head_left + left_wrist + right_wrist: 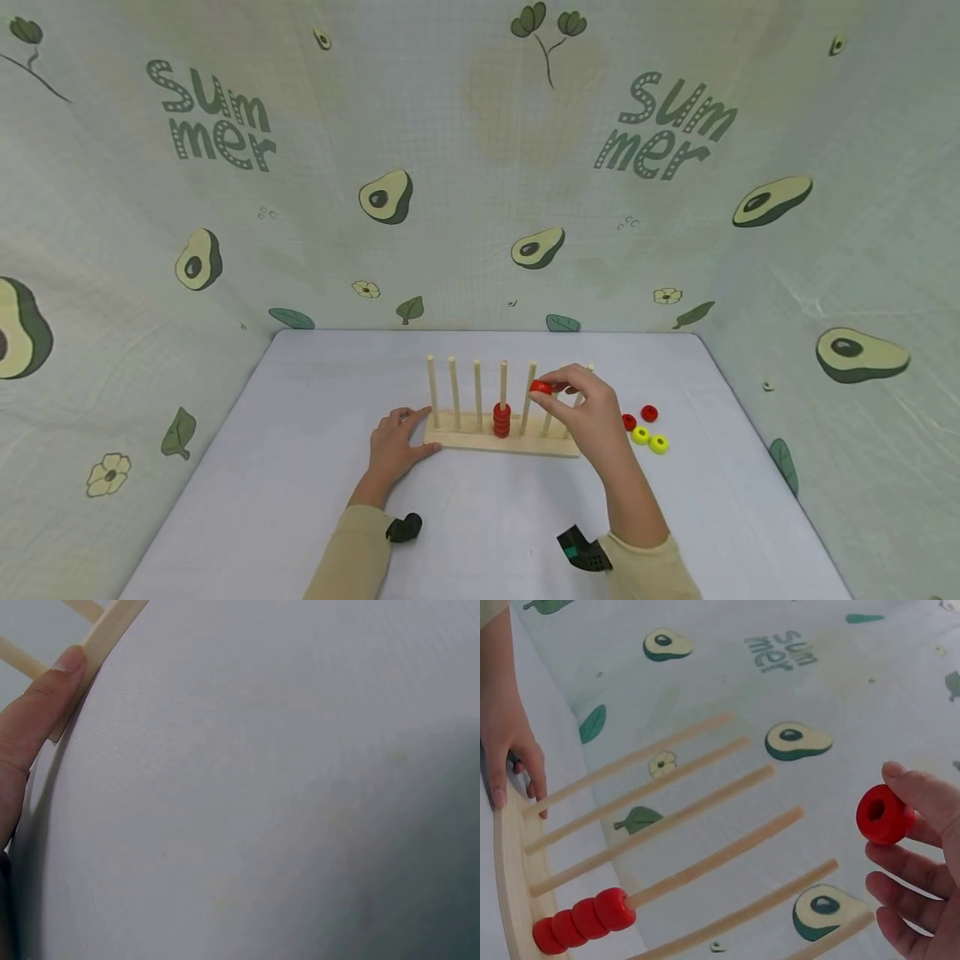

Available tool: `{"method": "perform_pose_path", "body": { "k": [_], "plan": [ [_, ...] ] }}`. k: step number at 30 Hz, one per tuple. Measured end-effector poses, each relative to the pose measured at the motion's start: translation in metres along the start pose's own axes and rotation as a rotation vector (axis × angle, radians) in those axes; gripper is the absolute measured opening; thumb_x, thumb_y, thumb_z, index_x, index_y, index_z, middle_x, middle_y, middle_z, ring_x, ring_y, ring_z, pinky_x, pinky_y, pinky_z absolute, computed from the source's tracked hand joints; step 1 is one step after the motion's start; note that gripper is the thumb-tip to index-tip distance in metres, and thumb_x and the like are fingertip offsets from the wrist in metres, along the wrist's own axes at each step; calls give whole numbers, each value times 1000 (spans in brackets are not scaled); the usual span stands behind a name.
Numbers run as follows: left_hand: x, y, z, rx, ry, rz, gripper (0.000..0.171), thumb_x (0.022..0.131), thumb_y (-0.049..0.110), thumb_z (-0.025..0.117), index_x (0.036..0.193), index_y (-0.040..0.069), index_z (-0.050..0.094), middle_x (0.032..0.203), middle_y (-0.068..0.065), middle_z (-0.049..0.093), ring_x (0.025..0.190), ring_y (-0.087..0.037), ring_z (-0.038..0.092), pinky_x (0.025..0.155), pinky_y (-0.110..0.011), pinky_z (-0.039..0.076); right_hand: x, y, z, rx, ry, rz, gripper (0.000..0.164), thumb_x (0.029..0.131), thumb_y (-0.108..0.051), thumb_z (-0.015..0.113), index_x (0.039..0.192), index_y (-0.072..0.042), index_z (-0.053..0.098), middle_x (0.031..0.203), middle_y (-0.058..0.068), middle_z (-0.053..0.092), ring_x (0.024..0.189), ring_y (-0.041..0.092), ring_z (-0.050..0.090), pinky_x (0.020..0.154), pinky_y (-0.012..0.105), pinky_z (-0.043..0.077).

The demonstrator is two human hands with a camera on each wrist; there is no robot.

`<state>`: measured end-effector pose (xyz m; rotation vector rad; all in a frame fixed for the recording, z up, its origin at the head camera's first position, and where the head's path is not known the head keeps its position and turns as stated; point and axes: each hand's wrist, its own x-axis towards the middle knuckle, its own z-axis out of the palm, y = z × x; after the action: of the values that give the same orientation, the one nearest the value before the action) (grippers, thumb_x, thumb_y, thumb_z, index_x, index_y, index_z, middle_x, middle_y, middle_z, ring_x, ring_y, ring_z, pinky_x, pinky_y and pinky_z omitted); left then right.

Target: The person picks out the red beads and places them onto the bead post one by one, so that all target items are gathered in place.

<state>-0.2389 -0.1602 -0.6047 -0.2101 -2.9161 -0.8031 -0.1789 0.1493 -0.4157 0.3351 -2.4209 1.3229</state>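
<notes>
A wooden peg rack (480,441) with a row of upright pegs stands on the table. At its left end, my left hand (393,447) grips the base, the thumb (69,664) on the front edge and the other fingers round the back. My right hand (592,408) pinches a red bead (891,826) between thumb and fingers, held up near the tops of the right-hand pegs. The bead's hole shows in the right wrist view. Several red beads (502,421) are stacked at the bottom of the fourth peg from the left.
Right of the rack, two red beads (649,413) and two yellow beads (658,444) lie on the white tabletop (315,375). A printed cloth (465,167) with avocados rises behind and at both sides of the table. My right hand and forearm hide part of the rack's right end.
</notes>
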Motion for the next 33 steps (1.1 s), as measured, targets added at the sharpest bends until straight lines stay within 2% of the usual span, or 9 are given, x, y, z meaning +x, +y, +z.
{"method": "perform_pose_path", "body": {
  "k": [3,9,16,21,26,33],
  "plan": [
    [0,0,0,2,-1,4,75,76,52,78,141,23,53,131,-13,47,111,-32,46,86,-48,36,4,-4,1,11,33,-21,21,81,-19,82,98,-13,73,96,-5,66,91,23,57,78,40,48],
    [-2,0,-1,11,3,11,75,76,53,78,140,24,53,131,-13,47,111,-32,47,84,-47,36,12,-4,8,41,85,-78,22,80,-18,82,99,-12,73,98,-5,65,93,15,56,82,43,51],
    [-2,-1,1,19,24,41,75,75,54,77,139,23,54,129,-13,48,108,-32,48,81,-47,37,18,2,15,88,111,-146,23,78,-15,83,99,-12,74,100,-6,65,96,11,56,84,24,47],
    [-1,-2,2,27,18,37,75,76,54,77,140,24,53,130,-12,47,108,-31,47,82,-46,36,21,7,21,111,122,-166,24,78,-12,83,100,-12,74,101,-6,65,96,10,56,84,21,46],
    [0,-3,2,34,20,32,74,76,53,77,140,25,53,131,-12,47,109,-31,47,83,-46,36,23,8,28,121,135,-164,25,78,-10,83,101,-10,73,102,-4,65,92,14,56,80,24,46],
    [-1,-2,1,21,28,35,74,76,53,78,139,23,54,129,-13,47,107,-31,47,82,-47,36,25,5,37,125,133,-88,25,79,-11,83,101,-15,74,103,-6,65,93,16,54,75,36,45]
  ]
}}
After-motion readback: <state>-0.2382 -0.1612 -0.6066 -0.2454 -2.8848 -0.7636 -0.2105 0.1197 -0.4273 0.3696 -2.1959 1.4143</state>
